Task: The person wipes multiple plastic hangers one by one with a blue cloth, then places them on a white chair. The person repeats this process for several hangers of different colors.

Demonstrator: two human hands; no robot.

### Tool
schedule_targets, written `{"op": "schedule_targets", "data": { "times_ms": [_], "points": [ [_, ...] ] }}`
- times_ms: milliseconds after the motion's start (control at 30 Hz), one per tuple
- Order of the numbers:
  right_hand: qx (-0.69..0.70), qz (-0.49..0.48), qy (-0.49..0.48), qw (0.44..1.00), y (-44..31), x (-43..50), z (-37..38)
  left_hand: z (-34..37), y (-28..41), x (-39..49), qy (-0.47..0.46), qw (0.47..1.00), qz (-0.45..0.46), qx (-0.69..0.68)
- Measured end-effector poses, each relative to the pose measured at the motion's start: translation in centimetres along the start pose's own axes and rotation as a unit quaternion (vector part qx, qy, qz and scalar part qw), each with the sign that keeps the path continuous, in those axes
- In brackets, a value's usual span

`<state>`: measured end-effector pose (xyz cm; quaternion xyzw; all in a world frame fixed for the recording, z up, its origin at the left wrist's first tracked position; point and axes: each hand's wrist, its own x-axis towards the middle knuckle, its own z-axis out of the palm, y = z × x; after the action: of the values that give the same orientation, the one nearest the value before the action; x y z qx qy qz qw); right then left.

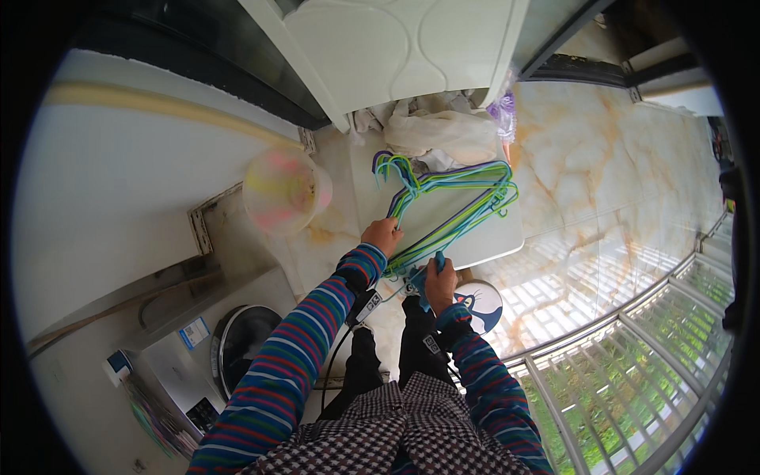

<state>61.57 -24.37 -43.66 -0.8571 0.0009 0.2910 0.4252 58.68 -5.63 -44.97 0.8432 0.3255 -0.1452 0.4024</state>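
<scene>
Several clothes hangers [451,205] in purple, green and turquoise lie bunched on a white, round-cornered tabletop [502,234]. Their hooks point to the upper left. My left hand [383,236] grips the left side of the bunch just below the hooks. In my right hand [440,286] is a blue cloth [419,282], bunched up with a tip poking out above the thumb. This hand is close to the near corner of the hangers, at the tabletop's front edge. Whether the cloth wraps a hanger bar there is hidden by my fingers.
Pale crumpled fabric [439,130] is heaped at the tabletop's back, below a white panel [368,47]. A translucent bucket [285,190] stands left. A round stool with a cat picture [480,306] is beside my legs. A front-loading washing machine [172,362] is lower left; railings [629,380] run right.
</scene>
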Motion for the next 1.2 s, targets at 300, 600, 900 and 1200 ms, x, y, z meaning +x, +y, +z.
{"op": "schedule_targets", "data": {
  "times_ms": [300, 600, 900, 1200],
  "points": [
    [0.007, 0.132, -0.231, 0.964, 1.1, -7.1, -9.3, 0.8, -0.7, 0.9, 0.088, 0.996, 0.0, 0.007],
    [0.201, 0.125, -0.314, 0.919, -9.8, -6.4, -4.7, -7.4, -0.8, -9.0, 0.053, 0.973, 0.081, -0.21],
    [0.247, 0.015, -0.441, 0.863, -26.1, -19.8, 5.4, -18.8, 0.3, -31.1, 0.297, 0.91, 0.08, -0.278],
    [0.043, -0.245, -0.642, 0.726, -28.7, -34.1, 11.7, -24.1, -8.3, -50.0, 0.63, 0.765, 0.073, -0.112]
  ]
}}
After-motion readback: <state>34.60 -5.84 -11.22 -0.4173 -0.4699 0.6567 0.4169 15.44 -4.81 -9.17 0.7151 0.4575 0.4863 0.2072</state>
